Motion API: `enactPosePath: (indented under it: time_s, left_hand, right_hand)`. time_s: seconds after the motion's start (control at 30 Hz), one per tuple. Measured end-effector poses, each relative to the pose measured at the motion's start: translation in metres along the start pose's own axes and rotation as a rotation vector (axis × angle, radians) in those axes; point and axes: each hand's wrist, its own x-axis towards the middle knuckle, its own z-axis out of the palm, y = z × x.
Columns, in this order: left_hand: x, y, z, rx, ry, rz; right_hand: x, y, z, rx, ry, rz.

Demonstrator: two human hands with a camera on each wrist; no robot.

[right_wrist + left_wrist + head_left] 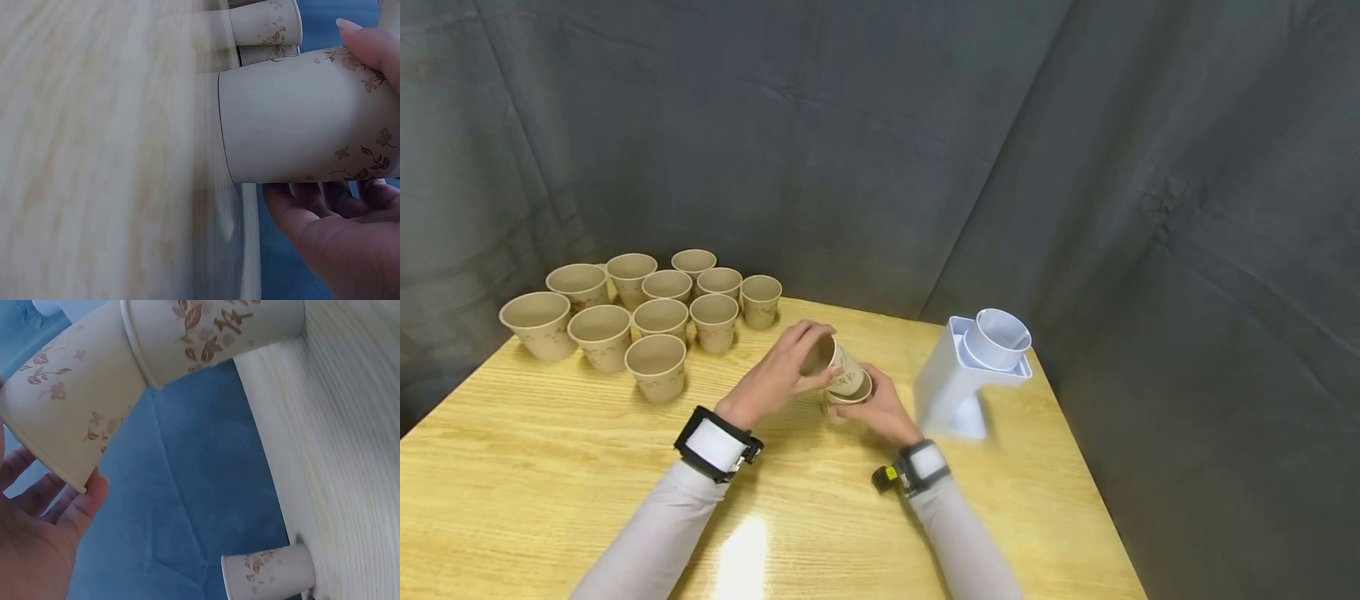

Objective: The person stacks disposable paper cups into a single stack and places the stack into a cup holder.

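Note:
In the head view my left hand [778, 375] grips a beige floral paper cup [848, 372] near its rim, tilted with its mouth toward me. The base of this tilted cup [75, 384] sits at the mouth of a second paper cup [231, 328], overlapping its rim. That lower cup [294, 122] stands upright on the table, with my right hand [886, 408] around its side. In the right wrist view the thumb lies on one side of the cup and the other fingers [300, 215] on the opposite side.
Several matching paper cups [658, 367] stand upright in rows at the back left of the wooden table [805, 517]. A white plastic holder [943, 375] with a round cylinder [1000, 337] on top stands right of my hands. A dark curtain [760, 150] hangs behind.

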Motion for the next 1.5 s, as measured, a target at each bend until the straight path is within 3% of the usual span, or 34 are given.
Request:
enactPosePath:
  time_s: [0.43,0.8,1.0,1.23,1.5]
  left_hand:
    - [0.004,0.011,0.019,0.025,-0.047,0.020]
    - [0.006,0.018,0.027,0.034,-0.029,0.046]
    - [0.005,0.020,0.033,0.044,-0.023,0.051]
    - [0.005,0.019,0.040,0.094,-0.051,0.053]
    - [0.003,0.020,0.046,0.115,-0.059,0.009]
  right_hand:
    - [0.002,0.003,-0.004,0.018,0.000,-0.013]
    - [0.002,0.007,-0.005,-0.012,-0.021,-0.072]
    - [0.000,0.007,-0.004,-0.013,-0.026,-0.053]
    - [-0.012,-0.025,-0.001,-0.009,-0.029,-0.003]
    - [-0.010,-0.027,-0.003,-0.037,-0.037,-0.027]
